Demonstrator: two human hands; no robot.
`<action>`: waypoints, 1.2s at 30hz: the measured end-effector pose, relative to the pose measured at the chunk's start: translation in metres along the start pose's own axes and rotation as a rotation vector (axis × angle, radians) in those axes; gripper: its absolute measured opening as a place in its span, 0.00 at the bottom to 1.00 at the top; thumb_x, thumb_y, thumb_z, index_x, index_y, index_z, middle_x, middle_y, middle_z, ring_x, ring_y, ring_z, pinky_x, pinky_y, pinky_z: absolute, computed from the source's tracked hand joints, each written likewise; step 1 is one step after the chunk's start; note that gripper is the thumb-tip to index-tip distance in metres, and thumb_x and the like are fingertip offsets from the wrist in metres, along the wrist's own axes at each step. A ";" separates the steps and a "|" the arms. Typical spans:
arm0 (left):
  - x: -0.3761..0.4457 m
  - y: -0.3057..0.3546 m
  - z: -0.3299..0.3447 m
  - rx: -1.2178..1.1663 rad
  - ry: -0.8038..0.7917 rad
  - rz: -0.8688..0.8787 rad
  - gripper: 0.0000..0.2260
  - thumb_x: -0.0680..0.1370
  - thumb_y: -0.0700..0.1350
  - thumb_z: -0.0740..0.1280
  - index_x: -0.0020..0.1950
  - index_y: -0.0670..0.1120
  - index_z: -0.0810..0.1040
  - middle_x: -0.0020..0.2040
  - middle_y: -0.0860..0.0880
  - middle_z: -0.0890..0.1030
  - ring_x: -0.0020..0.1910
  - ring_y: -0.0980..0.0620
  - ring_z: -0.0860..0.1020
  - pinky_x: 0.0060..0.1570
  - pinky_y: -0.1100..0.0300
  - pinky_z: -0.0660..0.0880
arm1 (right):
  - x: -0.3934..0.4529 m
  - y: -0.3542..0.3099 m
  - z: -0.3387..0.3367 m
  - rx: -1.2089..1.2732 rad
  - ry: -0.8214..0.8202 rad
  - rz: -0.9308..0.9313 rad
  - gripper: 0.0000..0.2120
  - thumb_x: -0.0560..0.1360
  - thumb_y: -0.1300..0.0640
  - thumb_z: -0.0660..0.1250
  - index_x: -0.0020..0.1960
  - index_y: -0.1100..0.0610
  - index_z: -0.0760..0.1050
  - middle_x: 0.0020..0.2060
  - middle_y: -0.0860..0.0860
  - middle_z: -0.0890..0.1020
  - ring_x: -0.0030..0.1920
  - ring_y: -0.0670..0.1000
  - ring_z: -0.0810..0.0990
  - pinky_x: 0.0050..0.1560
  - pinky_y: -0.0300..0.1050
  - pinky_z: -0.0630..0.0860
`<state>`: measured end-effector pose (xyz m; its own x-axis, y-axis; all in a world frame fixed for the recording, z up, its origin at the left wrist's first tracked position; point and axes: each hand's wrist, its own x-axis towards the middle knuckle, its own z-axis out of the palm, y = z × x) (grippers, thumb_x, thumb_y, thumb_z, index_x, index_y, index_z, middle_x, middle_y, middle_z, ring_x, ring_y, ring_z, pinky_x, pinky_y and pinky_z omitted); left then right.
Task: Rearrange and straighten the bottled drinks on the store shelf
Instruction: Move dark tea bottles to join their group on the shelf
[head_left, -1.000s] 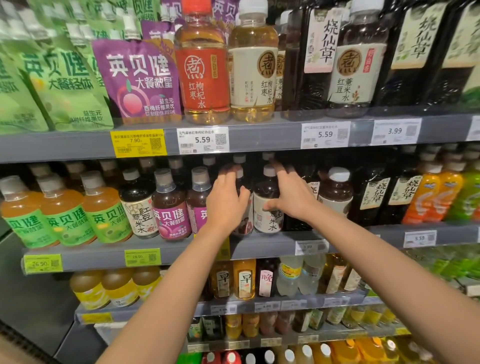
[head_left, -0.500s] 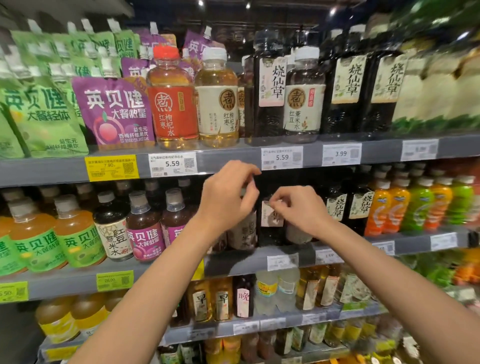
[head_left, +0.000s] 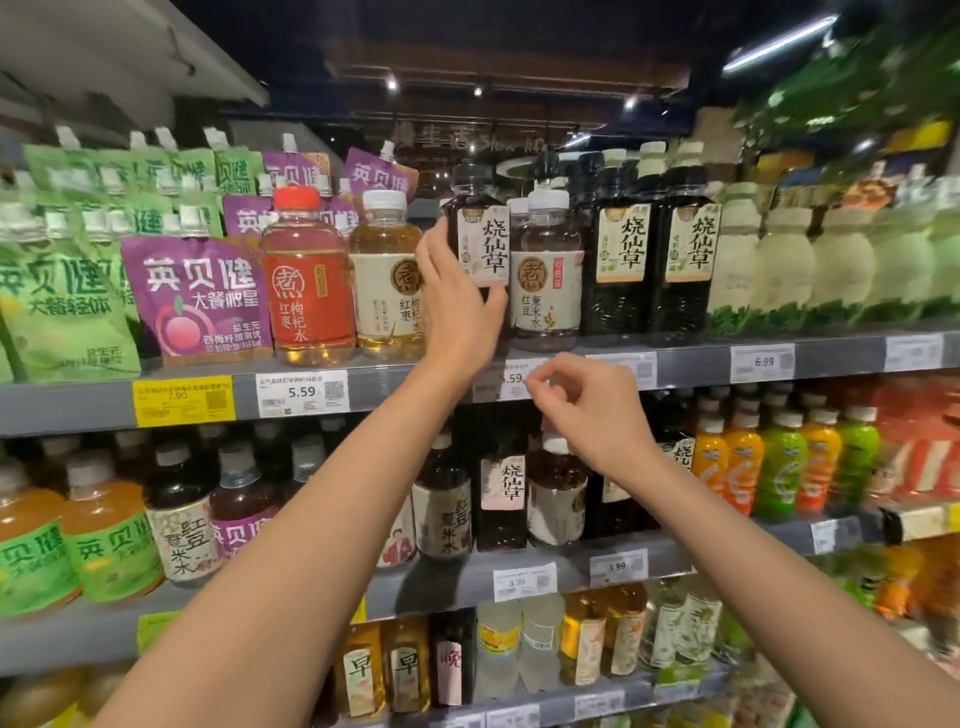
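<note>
On the upper grey metal shelf (head_left: 675, 347), the left hand (head_left: 457, 306) is up at the tall dark plastic bottle with the pale vertical label (head_left: 480, 239), thumb on its left side and fingers wrapped low across the front, so it's gripping that bottle. The bottle stands between the pale-tea bottle with white cap (head_left: 385, 275) on its left and the short dark bottle with cream label and white cap (head_left: 550, 270) on its right, touching or nearly so; upright as far as I can tell. Right hand (head_left: 587, 415) hovers lower, just in front of the shelf-edge price tag (head_left: 511, 379), fingers curled in a loose pinch, holding nothing visible. Only one view. A second ago both hands were down on the middle shelf (head_left: 571, 564) among small dark bottles; half a second ago they were lifting off it; now the left has reached the upper row and the view has tilted up. Likely the middle row is done with for now and work shifts to the out-of-place tall bottle, which probably belongs with the two matching dark bottles (head_left: 654, 260) further right. Next probably lift or slide it clear.
</note>
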<state>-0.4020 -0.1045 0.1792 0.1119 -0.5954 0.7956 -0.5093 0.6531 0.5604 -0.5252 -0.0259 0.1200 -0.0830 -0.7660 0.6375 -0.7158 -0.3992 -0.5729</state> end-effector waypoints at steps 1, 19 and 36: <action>-0.001 0.000 0.003 0.019 0.007 -0.005 0.37 0.74 0.40 0.69 0.75 0.41 0.50 0.74 0.42 0.55 0.71 0.48 0.61 0.69 0.55 0.63 | 0.003 -0.002 -0.003 0.016 0.020 -0.012 0.05 0.74 0.54 0.67 0.40 0.49 0.79 0.24 0.47 0.76 0.31 0.48 0.80 0.39 0.47 0.78; -0.007 0.015 0.010 -0.133 0.201 -0.240 0.36 0.67 0.40 0.76 0.70 0.48 0.61 0.67 0.47 0.68 0.64 0.48 0.70 0.58 0.59 0.66 | -0.010 -0.004 -0.012 0.246 0.084 0.030 0.05 0.76 0.57 0.67 0.43 0.56 0.79 0.24 0.57 0.80 0.23 0.42 0.76 0.34 0.39 0.71; -0.061 0.018 -0.031 -0.613 0.321 0.037 0.43 0.74 0.41 0.70 0.76 0.42 0.41 0.77 0.42 0.52 0.75 0.50 0.56 0.74 0.51 0.56 | -0.023 0.032 -0.002 0.053 -0.019 0.128 0.06 0.74 0.58 0.66 0.41 0.54 0.81 0.30 0.49 0.81 0.35 0.47 0.80 0.40 0.41 0.76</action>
<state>-0.3915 -0.0420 0.1479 0.3988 -0.4619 0.7922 0.0464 0.8730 0.4856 -0.5473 -0.0201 0.0879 -0.1577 -0.8212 0.5484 -0.6627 -0.3237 -0.6753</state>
